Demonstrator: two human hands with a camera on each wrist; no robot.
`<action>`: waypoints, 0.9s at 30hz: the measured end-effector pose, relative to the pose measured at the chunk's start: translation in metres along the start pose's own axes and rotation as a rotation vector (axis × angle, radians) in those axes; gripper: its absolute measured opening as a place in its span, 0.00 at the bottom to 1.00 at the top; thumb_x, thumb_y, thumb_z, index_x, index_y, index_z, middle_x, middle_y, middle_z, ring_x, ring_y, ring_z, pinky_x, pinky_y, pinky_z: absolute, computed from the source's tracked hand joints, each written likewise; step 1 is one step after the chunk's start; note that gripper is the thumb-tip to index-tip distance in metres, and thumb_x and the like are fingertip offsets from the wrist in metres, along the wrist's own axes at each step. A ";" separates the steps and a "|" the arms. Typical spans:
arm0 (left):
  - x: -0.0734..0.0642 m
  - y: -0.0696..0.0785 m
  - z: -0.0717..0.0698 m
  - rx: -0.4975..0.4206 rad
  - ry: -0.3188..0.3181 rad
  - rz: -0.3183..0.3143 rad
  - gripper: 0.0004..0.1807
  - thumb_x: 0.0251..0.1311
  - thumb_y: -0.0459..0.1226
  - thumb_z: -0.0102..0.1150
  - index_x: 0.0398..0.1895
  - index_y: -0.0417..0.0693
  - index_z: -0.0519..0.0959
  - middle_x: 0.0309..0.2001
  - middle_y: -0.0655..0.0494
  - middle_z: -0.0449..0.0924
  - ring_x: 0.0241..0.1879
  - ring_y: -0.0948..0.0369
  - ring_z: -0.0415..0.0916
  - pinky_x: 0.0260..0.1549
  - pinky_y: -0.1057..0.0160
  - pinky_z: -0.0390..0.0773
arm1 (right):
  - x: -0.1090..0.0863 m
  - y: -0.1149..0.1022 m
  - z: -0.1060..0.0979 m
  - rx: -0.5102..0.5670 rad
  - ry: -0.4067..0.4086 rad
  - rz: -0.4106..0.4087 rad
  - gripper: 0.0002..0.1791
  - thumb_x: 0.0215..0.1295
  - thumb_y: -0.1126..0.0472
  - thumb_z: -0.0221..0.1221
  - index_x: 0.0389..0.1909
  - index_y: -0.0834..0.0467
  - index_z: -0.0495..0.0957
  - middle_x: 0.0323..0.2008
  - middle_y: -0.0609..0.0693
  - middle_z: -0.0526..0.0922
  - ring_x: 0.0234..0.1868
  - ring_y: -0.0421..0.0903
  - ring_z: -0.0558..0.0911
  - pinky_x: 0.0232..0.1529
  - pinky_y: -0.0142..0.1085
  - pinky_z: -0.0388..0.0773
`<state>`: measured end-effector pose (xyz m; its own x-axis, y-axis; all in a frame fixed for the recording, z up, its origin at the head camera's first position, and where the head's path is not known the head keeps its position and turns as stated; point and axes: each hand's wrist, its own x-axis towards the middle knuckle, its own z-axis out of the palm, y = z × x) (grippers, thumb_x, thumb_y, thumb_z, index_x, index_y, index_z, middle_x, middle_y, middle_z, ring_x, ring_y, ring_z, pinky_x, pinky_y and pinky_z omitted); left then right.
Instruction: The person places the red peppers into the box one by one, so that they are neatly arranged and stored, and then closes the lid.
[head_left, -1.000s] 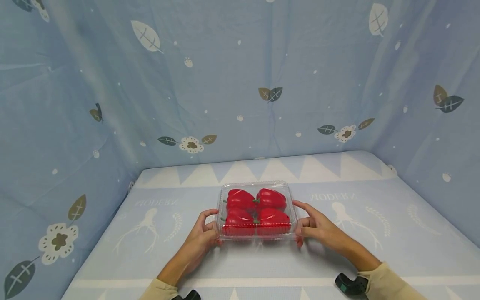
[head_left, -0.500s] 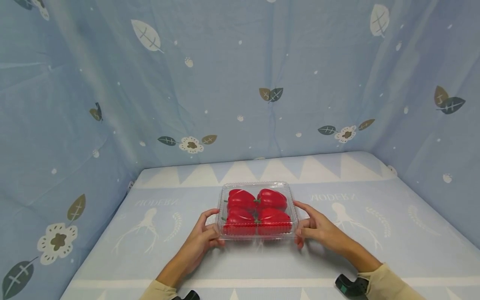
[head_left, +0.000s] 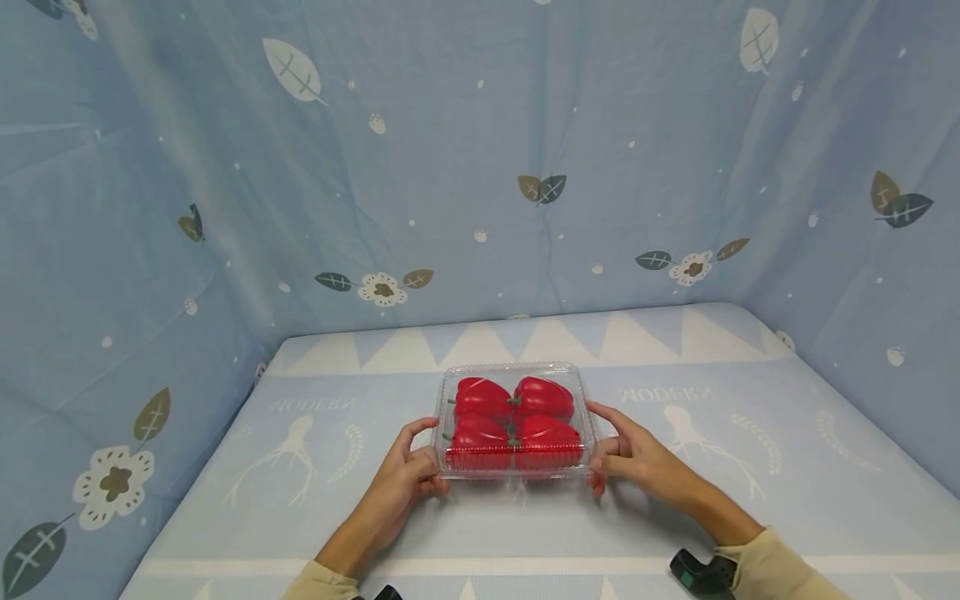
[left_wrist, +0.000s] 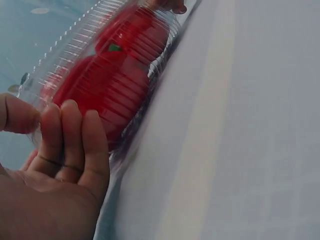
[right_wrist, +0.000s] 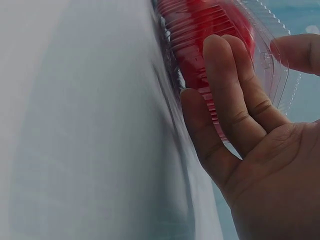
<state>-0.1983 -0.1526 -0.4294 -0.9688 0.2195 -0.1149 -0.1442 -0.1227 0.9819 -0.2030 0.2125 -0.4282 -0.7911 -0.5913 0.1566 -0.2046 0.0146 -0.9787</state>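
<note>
A clear plastic clamshell box (head_left: 513, 368) with a ridged rim lies on the cloth-covered table. Inside it several red bell peppers (head_left: 482, 396) with green stems fit side by side in two rows. My left hand (head_left: 405, 475) holds the box's near left corner, index finger along the side and thumb toward the front. Mirroring it, my right hand (head_left: 637, 458) grips the near right corner. Up close in the left wrist view, the thumb is at the rim and curled fingers (left_wrist: 72, 135) press the ribbed wall. The right wrist view shows fingers (right_wrist: 220, 80) against the opposite wall.
Pale blue and white patterned cloth (head_left: 300, 517) covers the table. Blue curtains (head_left: 480, 150) printed with leaves and flowers enclose it at the back and both sides. A black wrist device (head_left: 701, 573) sits by the right sleeve.
Since a second ago the fingers of my left hand have shifted slightly at the corner. The box and my right hand have stayed almost in place.
</note>
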 end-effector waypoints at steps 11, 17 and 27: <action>0.002 -0.002 -0.002 -0.006 -0.011 -0.016 0.35 0.60 0.26 0.46 0.72 0.50 0.55 0.41 0.45 0.77 0.27 0.57 0.75 0.35 0.61 0.80 | 0.000 0.005 -0.003 0.065 -0.018 -0.017 0.42 0.71 0.73 0.50 0.77 0.68 0.36 0.33 0.70 0.81 0.32 0.61 0.85 0.47 0.47 0.83; 0.003 -0.005 -0.004 -0.003 -0.019 -0.021 0.35 0.60 0.27 0.45 0.72 0.52 0.55 0.41 0.45 0.75 0.27 0.57 0.76 0.36 0.60 0.81 | -0.001 0.003 -0.005 0.075 -0.028 0.048 0.44 0.72 0.69 0.54 0.79 0.63 0.37 0.38 0.66 0.83 0.36 0.57 0.86 0.49 0.46 0.83; 0.002 -0.005 -0.004 -0.004 -0.020 -0.004 0.35 0.61 0.27 0.45 0.73 0.51 0.55 0.36 0.47 0.73 0.28 0.56 0.76 0.37 0.59 0.82 | -0.001 0.007 -0.009 0.097 -0.053 0.046 0.45 0.72 0.70 0.54 0.79 0.62 0.35 0.40 0.65 0.85 0.37 0.53 0.87 0.53 0.41 0.80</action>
<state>-0.2000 -0.1560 -0.4350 -0.9640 0.2395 -0.1155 -0.1487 -0.1255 0.9809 -0.2085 0.2204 -0.4343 -0.7660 -0.6339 0.1067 -0.1100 -0.0343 -0.9933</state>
